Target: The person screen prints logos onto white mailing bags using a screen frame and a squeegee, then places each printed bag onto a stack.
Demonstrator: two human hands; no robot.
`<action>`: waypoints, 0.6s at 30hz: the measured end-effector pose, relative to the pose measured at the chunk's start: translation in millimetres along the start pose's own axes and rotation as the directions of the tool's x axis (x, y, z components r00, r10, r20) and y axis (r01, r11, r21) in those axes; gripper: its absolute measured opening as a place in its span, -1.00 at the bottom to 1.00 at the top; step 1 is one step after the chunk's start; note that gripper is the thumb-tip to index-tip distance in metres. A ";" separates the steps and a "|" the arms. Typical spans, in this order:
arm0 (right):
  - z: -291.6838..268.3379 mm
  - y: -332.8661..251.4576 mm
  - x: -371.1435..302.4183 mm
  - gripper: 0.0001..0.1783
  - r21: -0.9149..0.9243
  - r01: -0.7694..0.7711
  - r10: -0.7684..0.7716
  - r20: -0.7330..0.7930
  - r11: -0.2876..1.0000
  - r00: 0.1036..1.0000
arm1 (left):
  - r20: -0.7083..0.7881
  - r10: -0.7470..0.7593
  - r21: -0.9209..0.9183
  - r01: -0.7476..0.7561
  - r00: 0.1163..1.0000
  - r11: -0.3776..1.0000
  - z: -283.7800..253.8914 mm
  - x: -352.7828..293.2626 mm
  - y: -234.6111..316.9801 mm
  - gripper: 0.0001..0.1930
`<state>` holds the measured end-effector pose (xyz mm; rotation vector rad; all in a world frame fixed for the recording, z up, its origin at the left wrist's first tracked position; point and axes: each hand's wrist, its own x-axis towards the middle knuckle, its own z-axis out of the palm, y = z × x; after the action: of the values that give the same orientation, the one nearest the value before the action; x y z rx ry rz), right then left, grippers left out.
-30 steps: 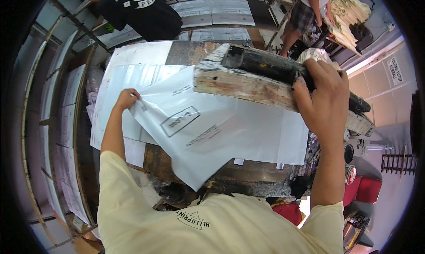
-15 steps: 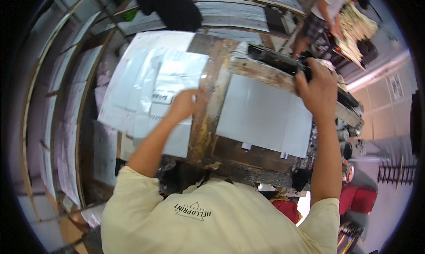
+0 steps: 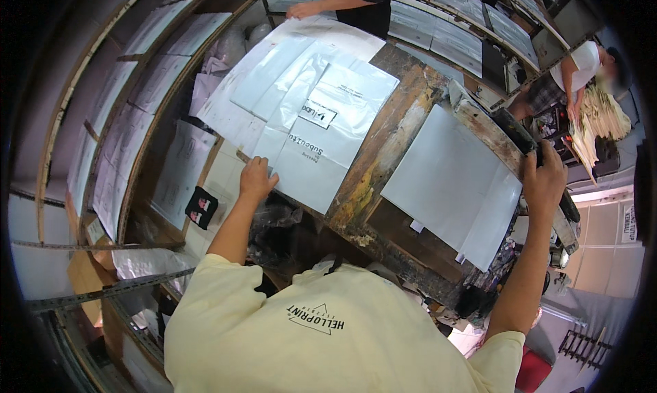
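My left hand is at the near edge of some printed white plastic bags, its thumb apart from its bent fingers. It touches or nearly touches the edge; nothing shows in its grasp. The bags overlap on a white board. My right hand is closed on the side of a paint-stained wooden frame, tilted up at the right of the worktable; the fingertips are partly hidden. Against this frame lies a black bar-shaped tool. A plain white plastic bag lies flat between my hands.
The stained wooden worktable spans the middle. Racks of white sheets rise at the left, others at the back. A person's hand touches the board's far edge. Another person handles tan sheets at far right.
My left hand has drawn back from above the printed bags to their near edge. My right hand stays on the frame. The view has turned, and the other person's hand now shows at the board.
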<state>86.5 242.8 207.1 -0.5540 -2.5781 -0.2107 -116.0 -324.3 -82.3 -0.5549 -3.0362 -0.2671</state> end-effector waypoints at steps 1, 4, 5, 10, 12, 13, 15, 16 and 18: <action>-1.0 -0.2 0.1 -0.49 0.001 -0.003 0.003 0.016 1.000 1.000 | -0.010 0.013 0.010 -0.012 1.000 1.000 2.9 -3.2 -1.3 -0.61; -6.5 -5.9 2.4 -0.47 -0.004 -0.011 0.011 0.053 1.000 0.999 | 0.030 -0.036 0.045 0.035 0.999 0.998 27.4 -6.8 -10.4 -0.71; 2.3 3.2 1.1 -0.48 -0.017 0.016 -0.016 -0.001 1.000 1.000 | 0.052 -0.066 0.058 0.063 0.996 0.996 39.3 -5.2 -15.8 -0.75; 6.9 5.1 -0.1 -0.50 -0.003 0.042 -0.042 -0.059 0.999 0.997 | 0.062 -0.090 0.097 0.084 0.994 0.992 50.7 5.9 -32.8 -0.85; 1.2 -1.9 -0.3 -0.51 -0.008 -0.005 0.005 -0.005 1.000 1.000 | 0.002 -0.097 -0.050 0.097 0.995 0.994 40.2 11.6 -38.4 -0.83; -0.8 -4.3 -0.4 -0.51 -0.002 -0.013 0.013 0.002 1.000 1.000 | -0.050 -0.106 -0.184 0.095 0.993 0.978 29.3 11.2 -43.0 -0.82; -3.4 -7.4 0.1 -0.51 0.010 -0.028 0.028 0.014 1.000 1.000 | -0.063 -0.133 -0.435 0.093 0.989 0.896 0.0 16.0 -50.5 -0.78; -1.9 -4.1 -0.4 -0.51 0.009 -0.026 0.026 -0.016 1.000 1.000 | 0.003 -0.180 -0.515 0.156 0.984 0.843 -12.4 22.8 -55.2 -0.79; 4.3 3.4 -1.8 -0.52 0.013 -0.018 0.019 -0.075 1.000 0.997 | 0.147 -0.256 -0.643 0.289 0.955 0.709 -34.6 38.1 -70.4 -0.81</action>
<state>87.5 246.3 202.7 -0.5548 -2.4987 -0.2050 -176.2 -382.0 -56.8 -0.1011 -2.9847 -1.4012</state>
